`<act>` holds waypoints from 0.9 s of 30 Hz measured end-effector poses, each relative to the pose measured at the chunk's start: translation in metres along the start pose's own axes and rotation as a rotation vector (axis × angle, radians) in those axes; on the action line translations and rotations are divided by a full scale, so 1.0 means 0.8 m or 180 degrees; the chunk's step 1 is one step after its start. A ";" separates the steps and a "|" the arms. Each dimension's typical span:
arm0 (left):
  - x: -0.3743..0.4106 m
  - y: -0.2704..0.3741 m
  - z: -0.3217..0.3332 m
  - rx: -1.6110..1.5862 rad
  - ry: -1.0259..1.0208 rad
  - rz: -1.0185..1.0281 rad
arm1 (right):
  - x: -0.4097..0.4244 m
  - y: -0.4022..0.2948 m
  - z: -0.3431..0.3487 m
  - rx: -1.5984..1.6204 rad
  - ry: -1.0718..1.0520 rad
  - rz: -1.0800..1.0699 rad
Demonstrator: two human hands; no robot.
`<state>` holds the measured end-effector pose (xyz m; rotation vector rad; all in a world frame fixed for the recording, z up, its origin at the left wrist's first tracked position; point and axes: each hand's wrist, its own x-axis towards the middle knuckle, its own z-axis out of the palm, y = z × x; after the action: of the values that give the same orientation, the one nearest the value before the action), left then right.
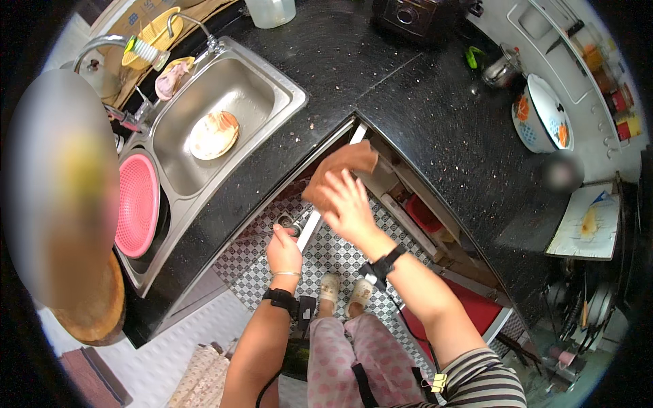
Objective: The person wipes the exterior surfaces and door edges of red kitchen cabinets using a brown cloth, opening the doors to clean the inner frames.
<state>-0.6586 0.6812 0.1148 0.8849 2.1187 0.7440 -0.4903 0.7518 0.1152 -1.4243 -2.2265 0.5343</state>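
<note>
A narrow white strip (309, 232), which looks like the top edge of a cabinet door, slants out from the inner corner of the black counter. My left hand (284, 252) grips its near end. Over the strip's farther part lies a brown cloth (339, 166), under the spread fingers of my right hand (349, 209). The cloth covers a stretch of the strip and hangs a little to both sides. Below the right counter, an open cabinet (395, 191) shows a red container (423, 213) inside.
A steel sink (245, 76) with a plate (214, 135) in it is at left, beside a pink colander (136, 206). On the right counter (438, 117) stand an enamel pot (525, 122) and a metal jug (502, 69). A red-topped surface (459, 306) sits low by my right arm.
</note>
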 end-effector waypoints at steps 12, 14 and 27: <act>-0.019 -0.006 0.006 0.0029 0.0266 0.0274 | -0.013 -0.008 -0.011 -0.0080 -0.0524 -0.0115; -0.021 -0.004 0.005 -0.0054 0.0298 0.0208 | 0.015 0.020 -0.018 -0.0379 -0.0120 0.0021; -0.032 -0.017 0.007 -0.0208 0.0522 0.1044 | -0.067 -0.060 0.016 -0.0471 -0.0650 -0.0539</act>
<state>-0.6464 0.6549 0.1117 1.1872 2.0993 1.0789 -0.5135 0.6830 0.1220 -1.2837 -2.5683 0.4848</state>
